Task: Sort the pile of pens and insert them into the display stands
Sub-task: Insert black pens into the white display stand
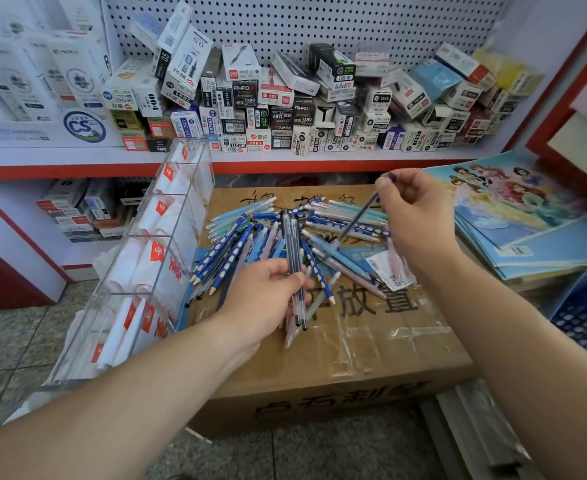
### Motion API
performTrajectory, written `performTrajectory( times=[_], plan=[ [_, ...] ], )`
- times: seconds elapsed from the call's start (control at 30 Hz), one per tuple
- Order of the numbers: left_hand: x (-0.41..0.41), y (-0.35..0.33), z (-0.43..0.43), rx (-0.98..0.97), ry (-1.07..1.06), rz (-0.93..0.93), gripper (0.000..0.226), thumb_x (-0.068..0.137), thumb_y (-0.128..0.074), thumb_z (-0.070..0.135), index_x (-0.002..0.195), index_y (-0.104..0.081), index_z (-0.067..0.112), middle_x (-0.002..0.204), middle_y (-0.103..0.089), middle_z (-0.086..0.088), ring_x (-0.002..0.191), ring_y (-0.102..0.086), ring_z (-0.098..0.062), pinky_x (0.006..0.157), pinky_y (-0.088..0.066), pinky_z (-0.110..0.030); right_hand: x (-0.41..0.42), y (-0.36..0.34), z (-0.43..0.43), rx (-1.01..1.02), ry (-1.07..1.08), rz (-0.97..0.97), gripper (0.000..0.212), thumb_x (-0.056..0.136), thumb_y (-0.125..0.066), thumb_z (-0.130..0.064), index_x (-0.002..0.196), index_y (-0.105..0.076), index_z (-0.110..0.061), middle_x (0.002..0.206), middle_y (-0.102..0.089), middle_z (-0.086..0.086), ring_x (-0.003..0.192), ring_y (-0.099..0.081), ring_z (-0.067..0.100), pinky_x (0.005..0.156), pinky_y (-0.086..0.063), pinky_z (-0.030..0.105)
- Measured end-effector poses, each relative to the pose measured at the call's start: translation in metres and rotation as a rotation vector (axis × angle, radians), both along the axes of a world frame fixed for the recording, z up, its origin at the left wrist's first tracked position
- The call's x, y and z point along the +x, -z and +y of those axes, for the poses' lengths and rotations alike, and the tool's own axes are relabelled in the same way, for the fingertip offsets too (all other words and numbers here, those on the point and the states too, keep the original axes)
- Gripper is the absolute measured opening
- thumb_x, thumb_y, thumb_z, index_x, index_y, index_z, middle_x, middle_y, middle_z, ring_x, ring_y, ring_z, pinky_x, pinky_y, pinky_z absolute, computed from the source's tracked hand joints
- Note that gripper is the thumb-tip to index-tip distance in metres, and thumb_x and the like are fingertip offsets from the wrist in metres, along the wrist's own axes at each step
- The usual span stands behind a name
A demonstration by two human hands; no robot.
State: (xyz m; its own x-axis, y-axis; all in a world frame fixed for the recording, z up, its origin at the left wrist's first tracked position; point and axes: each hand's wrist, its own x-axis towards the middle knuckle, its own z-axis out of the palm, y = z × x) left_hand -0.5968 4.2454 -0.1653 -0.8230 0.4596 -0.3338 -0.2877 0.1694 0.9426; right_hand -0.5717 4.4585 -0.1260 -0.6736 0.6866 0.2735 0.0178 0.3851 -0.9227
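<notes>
Left hand (268, 299) is curled round a small bundle of clear-barrelled, dark-capped pens (294, 258). Barrels run 12-to-6, lower ends sticking out past the palm.

Right hand (418, 216) is up at 2 o'clock of the left, fingertips pinching the top end of one slim dark pen (352, 225). It slants down toward 7 o'clock, free end over the pile.

The loose pile of blue dotted, pale blue, teal and pink pens (236, 244) is fanned on the brown taped cardboard box (371, 344), mostly at 12 o'clock of the left hand.

The clear acrylic compartmented display stand (200, 171) is at 9 o'clock of the left hand, against the box edge. It's tilted, long axis 1-to-7.

My read: the single pen joins the bundle next. The left hand is nearer the stand, so the bundle needs a slight turn to line up.
</notes>
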Motion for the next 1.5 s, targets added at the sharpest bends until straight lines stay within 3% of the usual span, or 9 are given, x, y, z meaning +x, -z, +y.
performTrajectory(
  times=[0.2,0.53,0.67,0.77,0.83,0.97,1.1,1.3,1.5],
  plan=[
    [0.001,0.002,0.002,-0.031,0.047,0.053,0.017,0.098,-0.065,0.014,0.114,-0.069,0.013,0.097,-0.079,-0.003,0.098,-0.074,-0.022,0.095,-0.057,-0.047,0.009,0.009,-0.038,-0.071,-0.443,-0.338,0.012,0.097,-0.068,-0.021,0.102,-0.070,-0.011,0.080,-0.070,0.008,0.065,-0.068,0.011,0.060,-0.057,0.030],
    [-0.002,0.008,-0.005,0.061,0.099,-0.040,0.033,0.087,-0.070,-0.008,0.117,-0.064,0.004,0.100,-0.078,-0.013,0.087,-0.077,-0.026,0.073,-0.063,-0.035,0.001,0.028,-0.037,-0.270,-0.503,-0.329,0.017,0.094,-0.071,-0.024,0.103,-0.071,-0.010,0.081,-0.074,0.006,0.069,-0.069,0.018,0.064,-0.060,0.031],
    [-0.001,0.013,-0.010,0.049,0.047,-0.041,0.043,0.087,-0.071,-0.008,0.128,-0.061,0.002,0.101,-0.078,-0.011,0.086,-0.077,-0.024,0.066,-0.061,-0.028,-0.012,0.045,-0.010,0.114,-0.245,-0.436,0.015,0.098,-0.066,-0.032,0.093,-0.074,-0.021,0.084,-0.074,-0.004,0.071,-0.067,0.008,0.066,-0.057,0.027],
    [-0.007,0.018,-0.014,0.041,0.020,-0.056,0.047,0.088,-0.072,-0.005,0.133,-0.059,-0.001,0.108,-0.076,-0.015,0.088,-0.077,-0.026,0.069,-0.062,-0.033,-0.022,0.062,0.011,0.305,-0.177,-0.504,0.013,0.099,-0.064,-0.023,0.106,-0.074,-0.021,0.098,-0.071,-0.007,0.072,-0.055,-0.001,0.063,-0.043,0.018],
    [-0.010,0.019,-0.016,0.041,0.023,-0.052,0.036,0.089,-0.071,-0.005,0.124,-0.065,0.001,0.102,-0.078,-0.012,0.089,-0.077,-0.025,0.069,-0.063,-0.032,-0.025,0.068,0.018,0.336,-0.242,-0.561,0.021,0.100,-0.062,-0.020,0.118,-0.073,-0.020,0.103,-0.069,-0.004,0.067,-0.049,-0.003,0.060,-0.037,0.014],
    [-0.011,0.018,-0.016,0.048,0.032,-0.055,0.024,0.090,-0.067,-0.007,0.100,-0.071,0.015,0.092,-0.079,-0.005,0.086,-0.077,-0.021,0.066,-0.061,-0.028,-0.028,0.069,0.018,0.409,-0.362,-0.647,0.031,0.102,-0.059,-0.018,0.132,-0.066,-0.022,0.128,-0.068,-0.001,0.108,-0.062,0.014,0.090,-0.047,0.026],
    [-0.011,0.019,-0.013,0.044,0.042,-0.054,0.025,0.090,-0.068,-0.006,0.099,-0.069,0.017,0.093,-0.079,-0.005,0.089,-0.077,-0.024,0.071,-0.063,-0.032,-0.030,0.066,0.022,0.470,-0.424,-0.671,0.032,0.101,-0.062,-0.020,0.133,-0.065,-0.021,0.134,-0.062,0.000,0.120,-0.059,0.018,0.101,-0.047,0.029],
    [-0.010,0.019,-0.013,0.031,0.055,-0.058,0.026,0.090,-0.069,-0.006,0.109,-0.069,0.012,0.095,-0.079,-0.006,0.089,-0.077,-0.025,0.073,-0.063,-0.034,-0.028,0.065,0.027,0.556,-0.472,-0.786,0.035,0.102,-0.060,-0.021,0.136,-0.062,-0.025,0.130,-0.052,0.002,0.109,-0.056,0.018,0.090,-0.040,0.024],
    [-0.008,0.018,-0.012,0.029,0.060,-0.062,0.022,0.091,-0.068,-0.005,0.102,-0.069,0.014,0.095,-0.079,-0.006,0.092,-0.076,-0.027,0.074,-0.064,-0.036,-0.028,0.068,0.029,0.473,-0.422,-0.692,0.018,0.090,-0.076,-0.012,0.101,-0.069,-0.025,0.107,-0.060,-0.008,0.099,-0.061,0.014,0.089,-0.050,0.027]
  ],
)
